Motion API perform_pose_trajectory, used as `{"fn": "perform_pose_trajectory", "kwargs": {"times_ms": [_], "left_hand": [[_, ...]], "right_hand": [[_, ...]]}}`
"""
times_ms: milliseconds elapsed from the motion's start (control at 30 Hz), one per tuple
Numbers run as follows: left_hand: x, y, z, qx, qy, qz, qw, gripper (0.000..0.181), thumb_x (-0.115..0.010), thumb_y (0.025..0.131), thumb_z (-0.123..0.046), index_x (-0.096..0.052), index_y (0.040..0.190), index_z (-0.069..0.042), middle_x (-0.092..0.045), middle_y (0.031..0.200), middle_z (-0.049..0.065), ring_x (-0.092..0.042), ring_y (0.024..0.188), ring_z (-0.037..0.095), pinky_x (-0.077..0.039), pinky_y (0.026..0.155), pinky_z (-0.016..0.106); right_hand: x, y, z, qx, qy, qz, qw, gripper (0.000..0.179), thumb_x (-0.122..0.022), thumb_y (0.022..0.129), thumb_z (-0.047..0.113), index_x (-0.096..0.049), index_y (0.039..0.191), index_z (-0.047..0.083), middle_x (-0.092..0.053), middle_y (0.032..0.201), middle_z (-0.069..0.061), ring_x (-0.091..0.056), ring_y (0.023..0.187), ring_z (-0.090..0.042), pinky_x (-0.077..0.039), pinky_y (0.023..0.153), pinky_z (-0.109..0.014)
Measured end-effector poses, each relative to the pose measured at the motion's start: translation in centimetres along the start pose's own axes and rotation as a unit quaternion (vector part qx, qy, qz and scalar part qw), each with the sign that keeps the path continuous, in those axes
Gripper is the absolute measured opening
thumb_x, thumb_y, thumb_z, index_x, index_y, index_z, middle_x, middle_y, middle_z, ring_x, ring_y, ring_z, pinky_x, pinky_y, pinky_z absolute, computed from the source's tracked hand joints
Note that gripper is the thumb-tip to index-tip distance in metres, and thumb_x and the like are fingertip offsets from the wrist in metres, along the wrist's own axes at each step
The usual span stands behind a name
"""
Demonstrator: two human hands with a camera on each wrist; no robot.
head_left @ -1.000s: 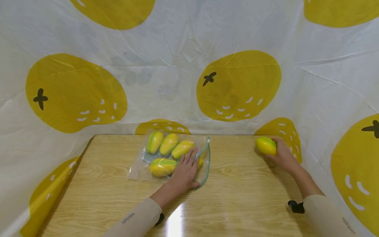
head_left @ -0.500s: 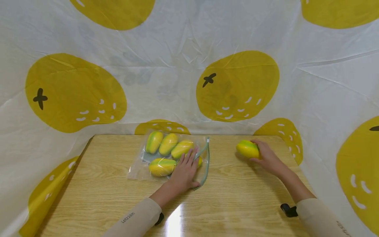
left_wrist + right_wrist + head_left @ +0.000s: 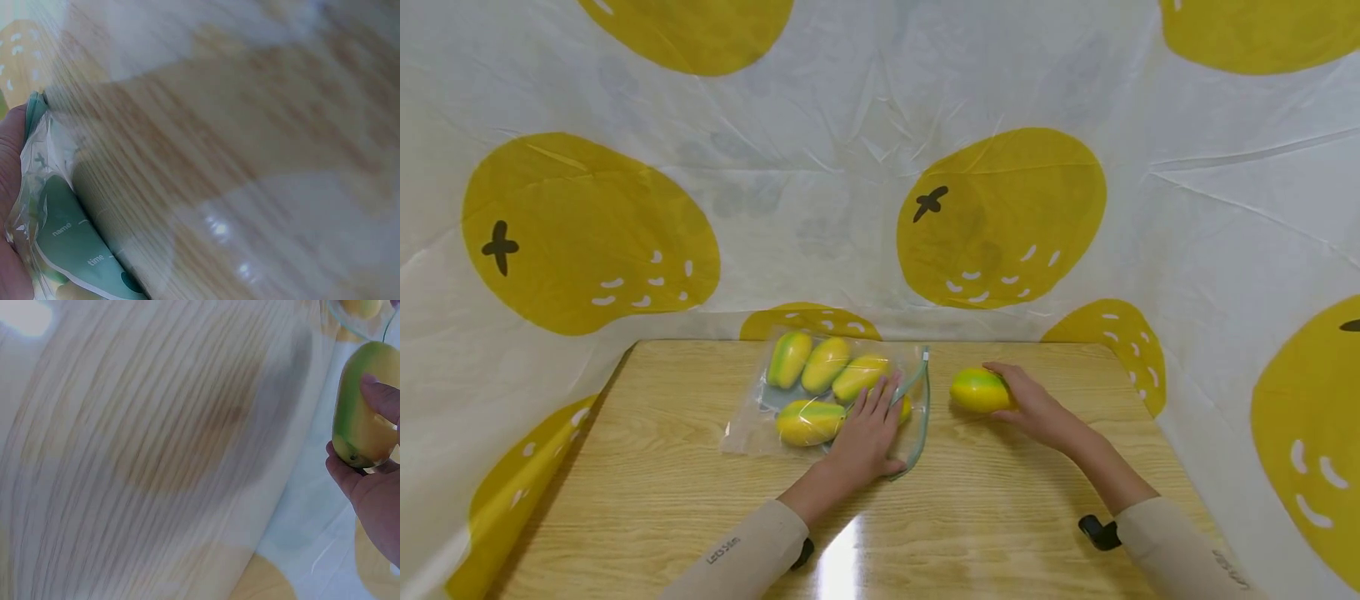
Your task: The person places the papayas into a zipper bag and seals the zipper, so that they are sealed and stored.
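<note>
My right hand [image 3: 1037,408] grips a yellow-green mango [image 3: 979,390] by its right end, thumb and fingers round it in the right wrist view, where the mango [image 3: 359,419] shows its dark stem spot. The mango is just right of the mouth of a clear zip bag [image 3: 748,433]. Several more mangoes [image 3: 811,422] lie inside that bag. My left hand [image 3: 865,437] rests flat on the bag near its green zip edge [image 3: 927,417], fingers straight and partly covering one mango. In the left wrist view, a green printed label [image 3: 75,237] shows on the bag beside that hand.
A light wooden table [image 3: 700,517] carries the bag. Behind it and along both sides hangs a white cloth [image 3: 820,208] printed with large yellow fruit. A dark strap piece [image 3: 1099,532] sits at the right sleeve.
My right hand has carried the mango leftward across the table, from the far right to close by the bag's mouth. The left hand and the bag have stayed in place.
</note>
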State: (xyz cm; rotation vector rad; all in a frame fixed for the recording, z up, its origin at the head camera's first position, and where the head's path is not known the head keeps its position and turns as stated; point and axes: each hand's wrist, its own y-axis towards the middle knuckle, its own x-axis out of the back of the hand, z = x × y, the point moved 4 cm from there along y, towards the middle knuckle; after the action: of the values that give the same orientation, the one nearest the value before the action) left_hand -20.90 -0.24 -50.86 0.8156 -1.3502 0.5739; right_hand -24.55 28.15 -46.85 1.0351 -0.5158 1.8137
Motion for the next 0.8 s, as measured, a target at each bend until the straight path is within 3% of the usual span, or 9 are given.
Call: {"fn": "perform_pose_trajectory", "kwargs": {"times_ms": [367, 800], "left_hand": [[0.1, -0.1, 0.0, 0.003, 0.008, 0.008, 0.9999, 0.113, -0.082, 0.075, -0.068, -0.039, 0.155, -0.002, -0.003, 0.173, 0.020, -0.015, 0.160, 0.038, -0.025, 0.126, 0.054], [0.0, -0.2, 0.1, -0.004, 0.010, 0.012, 0.9999, 0.108, -0.079, 0.077, -0.069, -0.042, 0.153, -0.003, 0.001, 0.173, 0.021, -0.012, 0.160, 0.038, -0.025, 0.126, 0.055]], "right_hand": [[-2.0, 2.0, 2.5, 0.023, 0.000, 0.020, 0.9995, 0.069, -0.080, 0.088, 0.003, -0.044, 0.146, -0.005, -0.052, 0.145, -0.026, -0.051, 0.135, -0.045, -0.042, 0.112, -0.062], [-3.3, 3.2, 4.1, 0.091, -0.020, 0.030, 0.9952, 0.068, -0.081, 0.084, -0.001, -0.050, 0.144, 0.002, -0.055, 0.143, -0.018, -0.054, 0.133, -0.039, -0.046, 0.111, -0.057]]}}
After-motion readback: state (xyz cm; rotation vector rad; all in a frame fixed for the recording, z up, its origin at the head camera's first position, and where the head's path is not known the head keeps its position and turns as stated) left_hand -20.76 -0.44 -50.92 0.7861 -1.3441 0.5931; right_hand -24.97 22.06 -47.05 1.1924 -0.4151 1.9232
